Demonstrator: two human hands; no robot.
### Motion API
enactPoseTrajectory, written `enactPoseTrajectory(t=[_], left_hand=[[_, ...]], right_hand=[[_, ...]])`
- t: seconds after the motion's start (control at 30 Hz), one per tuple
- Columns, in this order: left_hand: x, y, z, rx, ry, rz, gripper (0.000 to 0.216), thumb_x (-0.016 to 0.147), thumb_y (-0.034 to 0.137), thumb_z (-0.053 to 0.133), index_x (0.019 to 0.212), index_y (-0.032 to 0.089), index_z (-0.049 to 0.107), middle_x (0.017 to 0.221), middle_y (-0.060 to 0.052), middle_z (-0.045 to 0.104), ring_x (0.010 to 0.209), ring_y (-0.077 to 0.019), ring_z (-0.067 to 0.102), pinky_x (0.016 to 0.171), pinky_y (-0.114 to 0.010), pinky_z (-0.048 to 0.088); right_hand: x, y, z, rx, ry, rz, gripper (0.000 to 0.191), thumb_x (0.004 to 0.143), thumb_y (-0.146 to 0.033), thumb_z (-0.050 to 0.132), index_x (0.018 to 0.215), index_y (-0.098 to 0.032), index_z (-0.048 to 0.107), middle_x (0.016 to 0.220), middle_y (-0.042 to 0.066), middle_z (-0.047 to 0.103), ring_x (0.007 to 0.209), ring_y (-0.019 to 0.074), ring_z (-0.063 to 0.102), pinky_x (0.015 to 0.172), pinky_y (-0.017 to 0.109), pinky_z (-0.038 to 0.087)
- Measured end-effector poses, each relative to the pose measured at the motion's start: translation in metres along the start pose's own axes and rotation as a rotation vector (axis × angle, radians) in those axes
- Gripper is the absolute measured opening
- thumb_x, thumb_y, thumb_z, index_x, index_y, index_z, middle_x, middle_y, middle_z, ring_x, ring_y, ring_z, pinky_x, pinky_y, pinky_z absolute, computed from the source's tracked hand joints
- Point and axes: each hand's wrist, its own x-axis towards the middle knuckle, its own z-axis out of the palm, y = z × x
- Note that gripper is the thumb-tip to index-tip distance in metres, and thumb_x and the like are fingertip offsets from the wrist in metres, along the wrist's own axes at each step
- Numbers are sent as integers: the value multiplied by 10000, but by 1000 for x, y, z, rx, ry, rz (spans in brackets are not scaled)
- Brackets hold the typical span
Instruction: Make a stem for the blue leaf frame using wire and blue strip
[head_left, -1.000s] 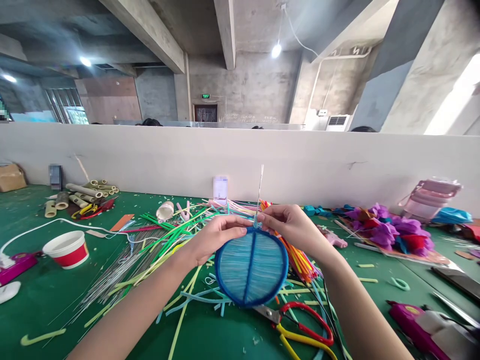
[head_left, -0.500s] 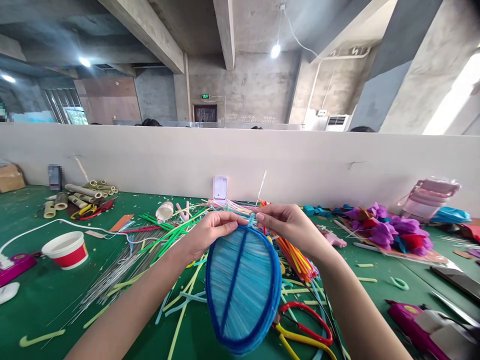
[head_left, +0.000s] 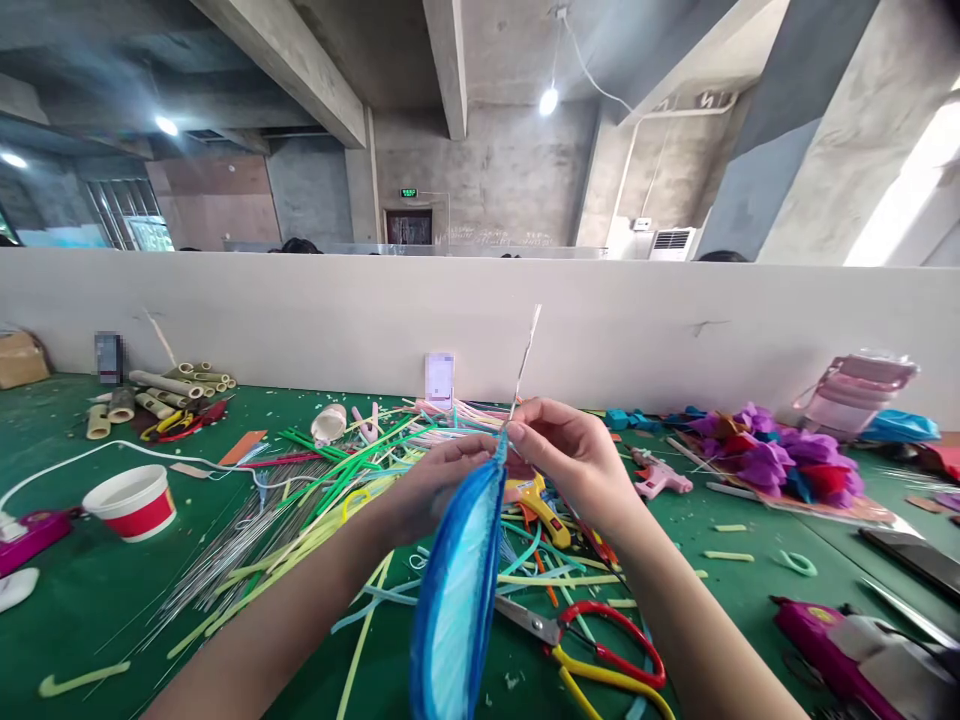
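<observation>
My left hand (head_left: 442, 482) and right hand (head_left: 574, 462) pinch shut on the tip of the blue leaf (head_left: 457, 590), held edge-on above the table (head_left: 112, 610). I judge its frame fully wound with thread; the wire stem (head_left: 525, 350) above is bare.

leaf (head_left: 457, 600): fuzzy blue yarn | table (head_left: 75, 600): matt green felt | scissors (head_left: 600, 640): glossy plastic
</observation>
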Motion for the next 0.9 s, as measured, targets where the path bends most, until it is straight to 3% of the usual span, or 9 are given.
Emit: enactPoseTrajectory(t=[0.1,0.2,0.27,0.37,0.5,0.63,0.73,0.8,0.9], left_hand=[[-6,21,-6,356,97,126,369,942,483,584,1156,193,658,1281,-108,660,1247,-279,585,1069,-407,425],[-12,34,-2,691,93,269,452,913,491,630,1287,238,606,1443,-95,560,1348,-271,498,1113,-397,392],[-14,34,6,905,155,324,435,868,405,712,1260,237,623,1354,-85,635,1276,-260,561,1083,-392,419],[-13,26,14,1079,334,324,247,857,280,719,1095,226,682,1101,-47,745,1064,-234,674,966,-380,487],[-9,19,2,917,331,198,207,822,321,758,987,209,702,1004,-31,746,983,-221,684,898,-352,502],[-10,20,-22,609,119,63,286,782,444,793,913,200,723,931,-10,725,916,-191,659,830,-294,489],[-10,14,-34,405,-77,-64,455,664,586,832,828,174,731,838,-39,739,844,-230,685,800,-336,513],[-8,6,-38,323,-168,-125,539,602,663,826,734,151,721,766,-77,742,787,-272,702,792,-396,531],[-4,-3,-38,279,-183,-125,559,596,664,829,724,129,727,770,-114,742,760,-280,701,749,-395,532]], right_hand=[[-3,-7,-1,-415,118,-161,163,913,-324,635,826,-188,618,742,8,616,647,128,546,572,253,425],[-4,-9,3,-739,209,-325,128,925,-251,577,822,-182,609,781,32,641,684,145,570,612,272,427],[-3,-8,6,-814,226,-356,119,923,-230,571,826,-178,616,797,39,664,707,153,603,645,280,439],[-2,-5,8,-798,211,-254,122,917,-220,583,824,-181,651,794,33,699,722,161,637,674,288,449],[-1,-3,3,-630,187,-65,126,902,-258,616,844,-182,698,810,37,733,752,177,663,689,301,468],[1,-2,-4,-291,22,41,222,873,-392,684,873,-172,715,820,40,709,735,160,630,645,282,470],[1,-1,-5,-109,-139,77,251,854,-417,717,824,-168,706,759,16,670,654,123,581,581,250,440],[1,1,-3,-60,-227,66,258,876,-412,696,798,-166,697,736,11,661,645,117,576,580,243,442],[1,0,2,-175,-200,5,247,905,-380,666,782,-167,688,708,5,649,637,119,568,582,242,440]])
